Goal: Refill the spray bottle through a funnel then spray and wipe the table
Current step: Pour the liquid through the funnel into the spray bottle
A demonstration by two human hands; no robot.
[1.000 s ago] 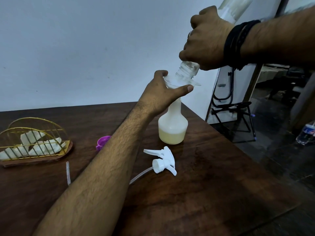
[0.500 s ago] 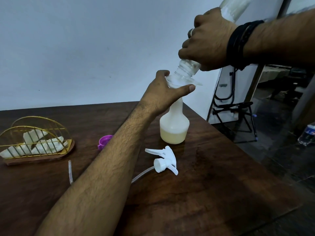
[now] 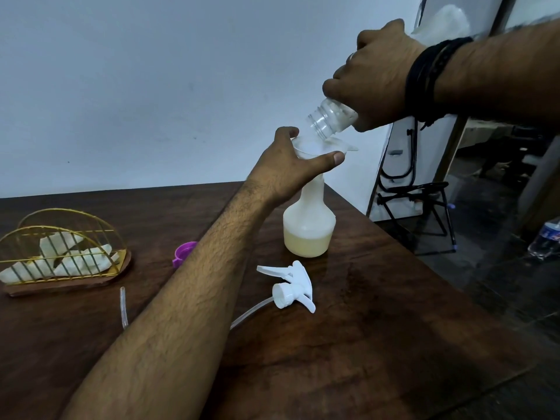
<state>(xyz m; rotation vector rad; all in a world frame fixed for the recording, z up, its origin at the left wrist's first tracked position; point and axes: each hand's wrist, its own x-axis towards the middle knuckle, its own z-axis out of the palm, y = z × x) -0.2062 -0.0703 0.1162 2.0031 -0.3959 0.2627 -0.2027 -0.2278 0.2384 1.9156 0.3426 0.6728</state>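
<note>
A translucent spray bottle [image 3: 307, 225] stands on the dark wooden table [image 3: 378, 344], holding pale yellow liquid at its bottom. A white funnel [image 3: 315, 150] sits in its neck. My left hand [image 3: 288, 168] grips the funnel's rim, thumb in front. My right hand [image 3: 375, 77] grips a clear plastic bottle [image 3: 328, 116], tilted with its open mouth just above the funnel. The white trigger sprayer head [image 3: 291, 286] with its dip tube lies on the table in front of the spray bottle.
A gold wire napkin holder [image 3: 63, 256] with white napkins stands at the left. A purple cap [image 3: 183, 253] lies beside my left forearm. A loose clear tube [image 3: 123, 307] lies nearby. The table edge runs diagonally at right; a black folding stand [image 3: 421, 207] and a water bottle [image 3: 545, 237] are on the floor.
My right hand has swung the clear bottle from steeply upended to a flatter tilt, lifting its mouth out of the funnel. My left hand stays on the funnel.
</note>
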